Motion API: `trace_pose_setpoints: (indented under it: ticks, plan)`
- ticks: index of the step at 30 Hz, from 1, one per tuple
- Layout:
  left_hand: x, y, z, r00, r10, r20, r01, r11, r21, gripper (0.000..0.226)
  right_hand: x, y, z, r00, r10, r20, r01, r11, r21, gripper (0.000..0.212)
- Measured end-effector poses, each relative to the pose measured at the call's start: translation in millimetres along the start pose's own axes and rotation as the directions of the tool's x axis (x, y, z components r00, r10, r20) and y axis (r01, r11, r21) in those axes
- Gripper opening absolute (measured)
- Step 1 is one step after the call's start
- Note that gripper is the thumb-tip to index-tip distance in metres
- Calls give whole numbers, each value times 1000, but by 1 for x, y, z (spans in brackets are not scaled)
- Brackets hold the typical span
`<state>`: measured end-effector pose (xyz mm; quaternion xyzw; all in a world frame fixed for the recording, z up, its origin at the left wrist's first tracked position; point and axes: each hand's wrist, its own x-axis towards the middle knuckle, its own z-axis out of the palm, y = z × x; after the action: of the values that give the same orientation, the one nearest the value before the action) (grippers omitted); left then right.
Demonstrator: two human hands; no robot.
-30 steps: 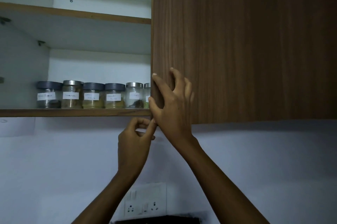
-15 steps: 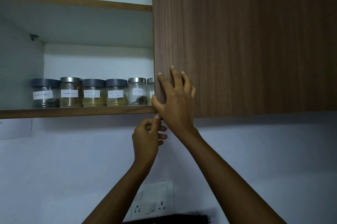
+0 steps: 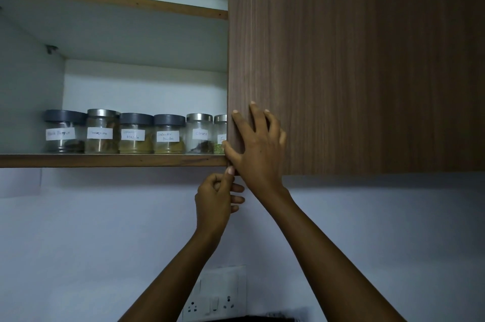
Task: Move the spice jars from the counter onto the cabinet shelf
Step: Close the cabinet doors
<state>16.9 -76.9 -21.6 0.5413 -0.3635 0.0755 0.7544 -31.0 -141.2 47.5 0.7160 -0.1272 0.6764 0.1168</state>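
Six spice jars (image 3: pixel 135 134) stand in a row on the lower cabinet shelf (image 3: pixel 105 160), each touching or just beside its neighbour, the rightmost one half hidden behind the edge of the wooden cabinet door (image 3: pixel 354 59). On my feed the right hand (image 3: pixel 258 148) lies flat on that door near its lower left corner, fingers straight and spread, thumb at the door's edge. My view of the left hand (image 3: pixel 214 201) has it just under the same corner, fingers curled into the palm around nothing I can see, thumb tip raised against the door's bottom edge.
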Motion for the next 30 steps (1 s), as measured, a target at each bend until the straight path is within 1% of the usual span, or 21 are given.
trace_pose_setpoints:
  ticks: [5, 10, 13, 16, 18, 20, 24, 28, 30]
  plan:
    - [-1, 0, -4, 1000, -5, 14, 4, 997, 81, 32, -22, 3, -1, 999, -35, 38, 38, 996, -83, 55]
    - [-8, 7, -9, 997, -72, 28, 68, 990, 121, 39, -48, 4, -11, 998, -11, 65, 16, 997, -75, 51]
    - [-14, 15, -14, 996, -88, 5, 87, 987, 132, 36, -65, 6, -14, 997, -29, 67, 35, 995, -90, 46]
    - [-21, 23, -16, 999, -37, 1, 36, 980, 193, 22, -81, 6, -18, 987, 6, 160, 11, 994, -108, 63]
    - [-27, 29, -18, 1000, 9, 9, -11, 967, 254, 12, -87, 3, -22, 978, 32, 208, -11, 995, -103, 67]
    - [-32, 34, -21, 999, 33, 39, -43, 952, 302, 3, -91, -1, -26, 973, 56, 223, -36, 995, -95, 65]
    - [-45, 51, -30, 992, 67, 103, -99, 933, 347, 12, -89, -16, -43, 976, 91, 199, -88, 996, -23, 59]
    - [-59, 70, -48, 982, 114, 148, -161, 919, 360, 8, -83, -40, -65, 985, 80, 153, -81, 997, 2, 51]
    - [-66, 79, -59, 977, 137, 165, -189, 914, 360, 9, -80, -55, -76, 988, 86, 125, -85, 996, -8, 48]
